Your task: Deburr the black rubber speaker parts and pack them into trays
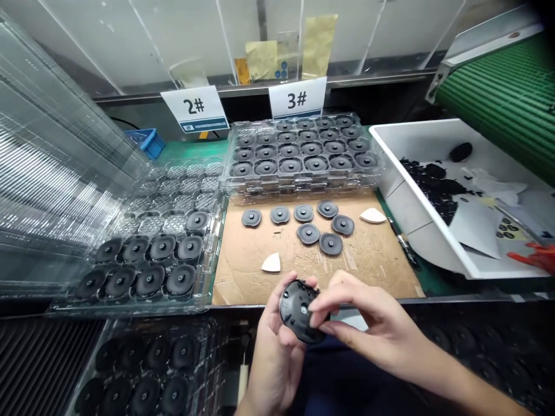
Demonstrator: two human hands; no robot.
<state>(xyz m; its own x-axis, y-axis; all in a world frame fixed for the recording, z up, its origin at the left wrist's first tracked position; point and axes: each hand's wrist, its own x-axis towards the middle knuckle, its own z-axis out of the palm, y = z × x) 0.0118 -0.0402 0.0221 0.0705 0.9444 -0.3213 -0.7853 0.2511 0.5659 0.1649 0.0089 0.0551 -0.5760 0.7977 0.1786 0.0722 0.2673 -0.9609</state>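
Note:
My left hand (277,352) cradles a round black plastic disc (295,309) from below, its ribbed back facing up. The fingers of my right hand (364,312) pinch the same disc at its centre and right edge. Past the hands, several matching discs (308,233) lie on a brown cardboard sheet (243,271). Two white triangular pieces (272,263) rest on the cardboard too, nearest my hands. The disc's lower edge is partly hidden by my fingers.
Clear blister trays of discs (303,156) stand behind the cardboard, and others (147,260) lie to its left. A white bin (425,219) holds black scraps and white sheets. A co-worker's red-gloved hand (533,257) shows at the right edge. Paper signs read 2# and 3#.

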